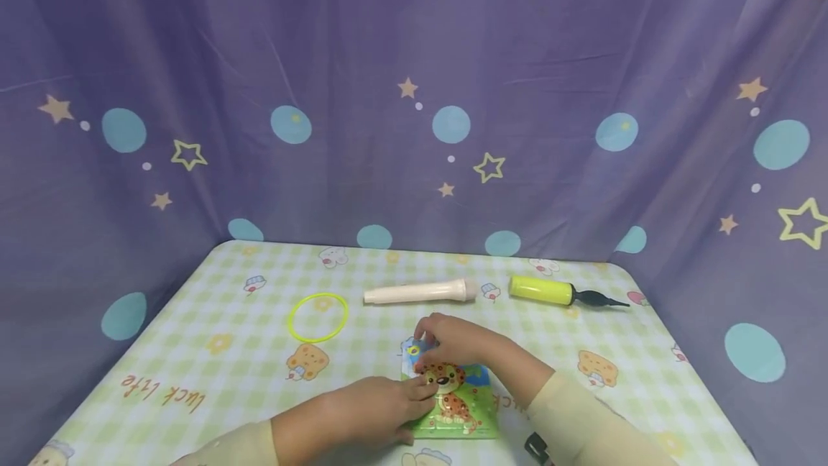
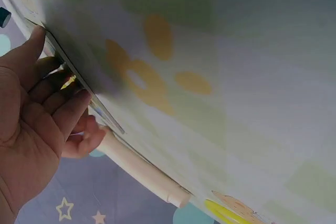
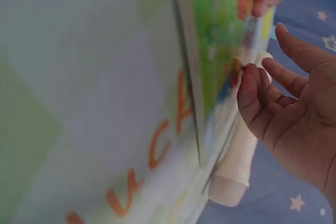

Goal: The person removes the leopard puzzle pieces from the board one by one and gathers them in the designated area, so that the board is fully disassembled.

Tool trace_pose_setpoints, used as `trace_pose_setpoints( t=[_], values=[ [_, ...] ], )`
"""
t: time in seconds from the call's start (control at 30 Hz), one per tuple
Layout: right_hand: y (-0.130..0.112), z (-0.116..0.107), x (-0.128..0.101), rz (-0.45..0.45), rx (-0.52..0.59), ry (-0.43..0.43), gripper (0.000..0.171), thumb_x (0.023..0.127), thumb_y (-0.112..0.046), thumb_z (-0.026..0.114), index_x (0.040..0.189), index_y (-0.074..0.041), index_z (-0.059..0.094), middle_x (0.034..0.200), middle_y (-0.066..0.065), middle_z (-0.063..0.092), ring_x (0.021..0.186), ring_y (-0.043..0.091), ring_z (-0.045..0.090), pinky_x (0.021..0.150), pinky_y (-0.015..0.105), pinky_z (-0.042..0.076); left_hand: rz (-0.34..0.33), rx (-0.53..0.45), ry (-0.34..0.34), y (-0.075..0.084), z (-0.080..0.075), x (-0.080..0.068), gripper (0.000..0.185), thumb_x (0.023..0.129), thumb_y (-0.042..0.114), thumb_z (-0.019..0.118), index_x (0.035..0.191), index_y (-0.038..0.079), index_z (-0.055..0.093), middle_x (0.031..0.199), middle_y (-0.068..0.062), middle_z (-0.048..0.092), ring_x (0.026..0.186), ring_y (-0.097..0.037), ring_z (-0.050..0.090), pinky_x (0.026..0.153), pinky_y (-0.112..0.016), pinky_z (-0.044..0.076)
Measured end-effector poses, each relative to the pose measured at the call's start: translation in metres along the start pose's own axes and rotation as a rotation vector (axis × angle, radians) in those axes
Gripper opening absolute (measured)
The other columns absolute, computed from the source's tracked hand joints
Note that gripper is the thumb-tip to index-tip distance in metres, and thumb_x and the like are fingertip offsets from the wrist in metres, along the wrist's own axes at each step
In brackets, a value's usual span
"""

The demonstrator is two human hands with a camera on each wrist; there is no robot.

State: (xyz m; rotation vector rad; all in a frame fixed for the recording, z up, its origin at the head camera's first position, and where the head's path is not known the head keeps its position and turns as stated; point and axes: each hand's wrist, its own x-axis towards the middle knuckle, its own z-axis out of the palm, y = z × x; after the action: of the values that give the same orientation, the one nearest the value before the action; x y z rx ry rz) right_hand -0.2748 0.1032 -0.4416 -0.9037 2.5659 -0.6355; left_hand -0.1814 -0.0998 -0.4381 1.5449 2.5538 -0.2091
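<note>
A flat square picture board (image 1: pixel 481 408) with a cartoon spotted leopard on green and blue lies on the table near its front. My left hand (image 1: pixel 371 408) reaches over the board's left side, its fingers laid out on the picture and the thumb down by the near left corner. From the right, my right hand (image 1: pixel 456 341) arches over the far left part, fingertips loosely bent at the board's surface. In the right wrist view, the right hand's fingers (image 3: pixel 252 90) are spread loosely and the board's thin edge (image 3: pixel 186 51) shows.
Behind the board lies a pale toy microphone (image 1: pixel 417 292). A yellow ring (image 1: pixel 290 318) is at the left, and a yellow hand pump (image 1: pixel 543 290) with a black nozzle at the far right. A checked cloth (image 1: pixel 246 351) covers the table; a purple curtain (image 1: pixel 362 185) surrounds it.
</note>
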Motion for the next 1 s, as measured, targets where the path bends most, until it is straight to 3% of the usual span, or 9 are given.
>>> trace_pose_setpoints(
  t=[0.17, 0.5, 0.83, 1.0],
  values=[
    [0.0037, 0.0088, 0.0059, 0.031, 0.008, -0.046, 0.032, 0.087, -0.043, 0.073, 0.109, -0.022, 0.062, 0.101, -0.005, 0.053, 0.089, 0.009, 0.053, 0.081, 0.028, 0.048, -0.002, 0.013, 0.000, 0.0021, 0.0009, 0.0021, 0.061, 0.095, 0.048, 0.057, 0.148, 0.020, 0.046, 0.156, 0.003, 0.038, 0.142, -0.015, 0.040, 0.090, -0.022, 0.052],
    [0.0031, 0.0094, 0.0092, 0.096, 0.067, -0.099, 0.029, 0.087, -0.036, 0.074, 0.107, -0.024, 0.057, 0.103, -0.004, 0.048, 0.091, 0.012, 0.049, 0.081, 0.030, 0.045, -0.012, 0.011, -0.019, 0.0040, 0.0016, 0.0005, 0.061, 0.096, 0.046, 0.056, 0.149, 0.019, 0.045, 0.157, 0.001, 0.037, 0.143, -0.015, 0.038, 0.093, -0.023, 0.052],
    [0.0029, 0.0061, 0.0090, 0.068, 0.148, -0.110, 0.031, 0.088, -0.026, 0.074, 0.110, -0.020, 0.054, 0.105, 0.001, 0.048, 0.093, 0.015, 0.049, 0.084, 0.033, 0.044, -0.013, 0.008, -0.019, 0.0027, 0.0007, 0.0010, 0.060, 0.095, 0.045, 0.058, 0.148, 0.018, 0.046, 0.156, 0.000, 0.038, 0.142, -0.016, 0.039, 0.095, -0.024, 0.051],
    [0.0064, 0.0072, 0.0086, 0.063, 0.196, -0.083, 0.027, 0.089, -0.028, 0.073, 0.109, -0.021, 0.056, 0.108, -0.003, 0.052, 0.100, 0.014, 0.051, 0.092, 0.036, 0.045, -0.008, 0.016, -0.017, 0.0036, 0.0005, 0.0016, 0.061, 0.094, 0.045, 0.059, 0.148, 0.018, 0.046, 0.156, 0.001, 0.039, 0.142, -0.016, 0.040, 0.095, -0.024, 0.051]
  ],
)
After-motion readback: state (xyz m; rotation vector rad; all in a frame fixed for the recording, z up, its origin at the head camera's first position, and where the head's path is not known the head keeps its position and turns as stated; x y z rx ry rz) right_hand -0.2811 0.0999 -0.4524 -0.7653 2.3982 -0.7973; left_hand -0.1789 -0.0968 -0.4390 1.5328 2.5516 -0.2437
